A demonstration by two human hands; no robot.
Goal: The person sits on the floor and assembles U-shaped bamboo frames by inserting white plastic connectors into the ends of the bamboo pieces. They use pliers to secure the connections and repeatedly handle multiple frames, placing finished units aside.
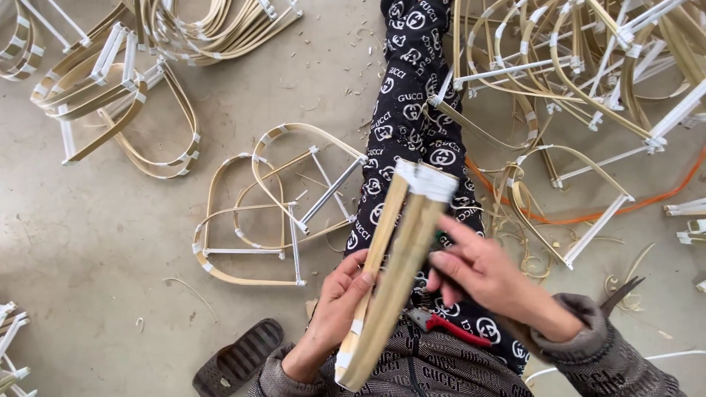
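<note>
While our left hand (340, 300) grips the bamboo strip bundle (397, 265) from seven o'clock, our right hand (478, 272) pinches something small and dark against its edge at three o'clock. We judge this a trimming or binding step; next comes a steady pull along the strips.

Soft, even daylight fills the scene, bright without glare, and the concrete floor (110, 242) shows only faint shadows under the bent strips. The right hand (478, 273) is slightly smeared by motion, while the frames toward 12 and 2 o'clock stay sharp. Lines bow a little near the corners.
</note>
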